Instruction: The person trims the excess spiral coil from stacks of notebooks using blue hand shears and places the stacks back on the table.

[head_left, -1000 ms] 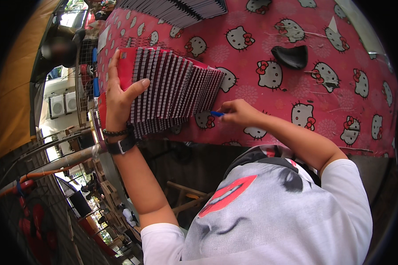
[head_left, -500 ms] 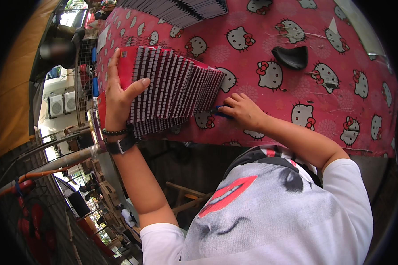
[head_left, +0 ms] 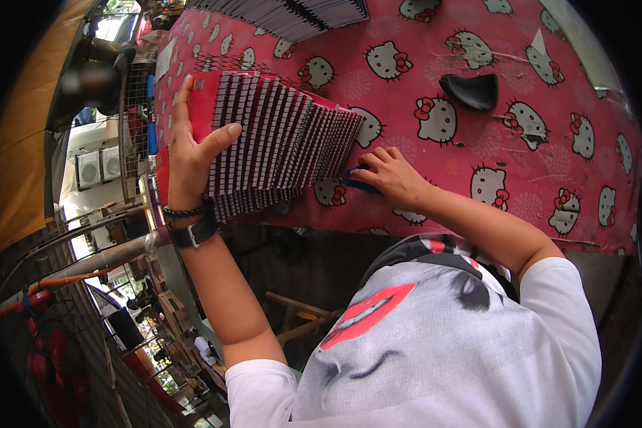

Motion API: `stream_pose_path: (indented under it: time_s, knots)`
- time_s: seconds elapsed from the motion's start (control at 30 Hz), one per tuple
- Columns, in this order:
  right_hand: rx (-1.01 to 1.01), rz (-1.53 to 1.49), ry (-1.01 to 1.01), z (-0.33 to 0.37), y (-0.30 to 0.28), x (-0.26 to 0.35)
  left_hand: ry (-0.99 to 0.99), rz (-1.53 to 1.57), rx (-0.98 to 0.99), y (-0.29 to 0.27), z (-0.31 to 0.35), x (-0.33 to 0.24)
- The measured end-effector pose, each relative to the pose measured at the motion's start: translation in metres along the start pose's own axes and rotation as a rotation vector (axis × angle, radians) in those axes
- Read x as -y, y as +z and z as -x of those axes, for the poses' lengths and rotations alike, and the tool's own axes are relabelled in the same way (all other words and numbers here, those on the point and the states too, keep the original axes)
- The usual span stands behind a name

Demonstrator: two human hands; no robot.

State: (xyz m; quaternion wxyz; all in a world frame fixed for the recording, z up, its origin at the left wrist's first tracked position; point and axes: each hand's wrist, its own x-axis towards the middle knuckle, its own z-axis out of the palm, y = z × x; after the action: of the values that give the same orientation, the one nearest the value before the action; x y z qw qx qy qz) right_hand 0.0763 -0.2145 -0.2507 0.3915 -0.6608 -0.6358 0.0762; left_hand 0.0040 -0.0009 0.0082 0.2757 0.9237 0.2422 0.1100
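A fanned row of red spiral-bound notebooks (head_left: 264, 135) lies on the table, their dark coils overlapping. My left hand (head_left: 196, 146) rests flat along the left end of the row, fingers stretched and thumb spread over the nearest coils. At the row's lower right end, my right hand (head_left: 392, 175) is closed on blue-handled pliers (head_left: 362, 184). The dark tip of the pliers is at the coil ends of the notebooks there; my fingers hide most of the handles.
A pink patterned cloth (head_left: 435, 171) covers the table. More spiral-bound books (head_left: 292, 18) lie at the far edge. A black curved dish-like piece (head_left: 471, 93) sits to the right. A wire grid (head_left: 137, 135) stands beyond the table's left edge.
My right hand and the pliers have shifted very slightly at the coil ends. My left hand stays on the notebooks, which lie as before.
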Motion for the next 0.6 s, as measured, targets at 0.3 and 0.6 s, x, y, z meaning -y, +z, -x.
stream_pose_path:
  time_s: [0.3, 0.6]
  knots:
    - [0.469, -0.993, 0.799, -0.03, -0.027, -0.008, -0.025, 0.005, 0.006, 0.0, 0.003, -0.004]
    - [0.032, -0.097, 0.118, 0.006, -0.006, 0.001, -0.002, -0.014, 0.0, 0.0, 0.0, -0.002]
